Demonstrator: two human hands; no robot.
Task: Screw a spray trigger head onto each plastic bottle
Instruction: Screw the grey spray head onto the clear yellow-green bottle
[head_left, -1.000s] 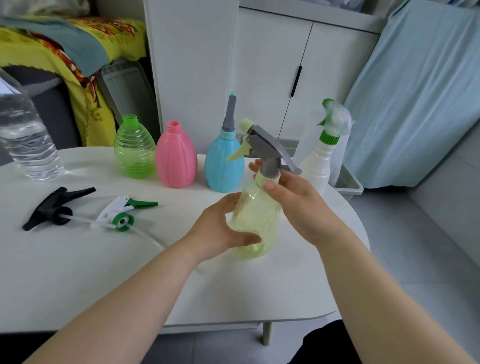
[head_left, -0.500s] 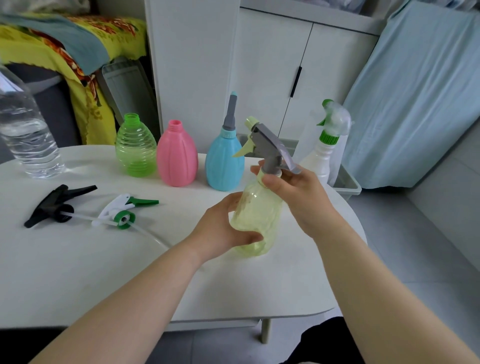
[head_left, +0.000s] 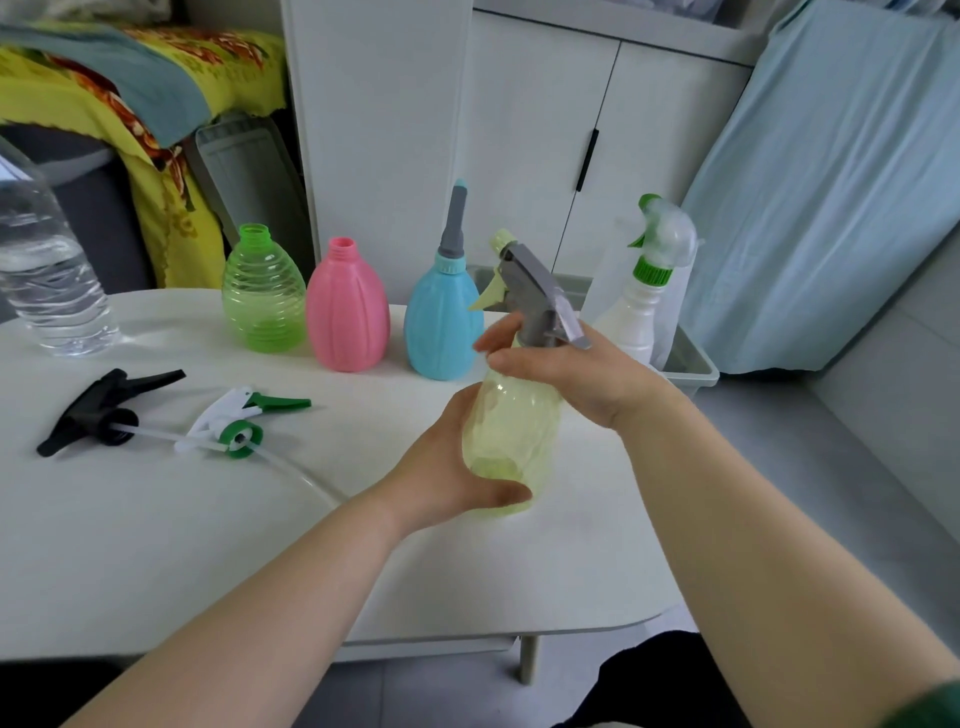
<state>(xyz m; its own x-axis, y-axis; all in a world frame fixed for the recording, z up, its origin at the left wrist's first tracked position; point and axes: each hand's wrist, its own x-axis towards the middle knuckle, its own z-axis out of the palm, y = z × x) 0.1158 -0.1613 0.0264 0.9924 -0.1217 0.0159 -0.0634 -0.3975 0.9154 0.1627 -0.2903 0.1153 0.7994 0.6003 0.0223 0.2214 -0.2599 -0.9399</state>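
Note:
A pale yellow bottle (head_left: 511, 431) stands on the white table (head_left: 156, 545), held around its lower body by my left hand (head_left: 447, 467). My right hand (head_left: 566, 374) grips the collar of the grey trigger head (head_left: 535, 291) that sits on the bottle's neck. Behind stand an open green bottle (head_left: 262, 296) and an open pink bottle (head_left: 347, 312). A blue bottle (head_left: 441, 317) carries a grey nozzle, and a white bottle (head_left: 636, 306) carries a green-and-white trigger. A black trigger head (head_left: 101, 410) and a white-green trigger head (head_left: 236, 421) lie loose at the left.
A clear water bottle (head_left: 47, 275) stands at the table's far left. A grey bin (head_left: 691, 364) sits behind the table's right end, before a white cabinet (head_left: 571, 130). The table's front edge runs just below my forearms.
My right hand has turned on the trigger head's collar, fingers shifting left around the neck. The bottle and my left hand have stayed in place.

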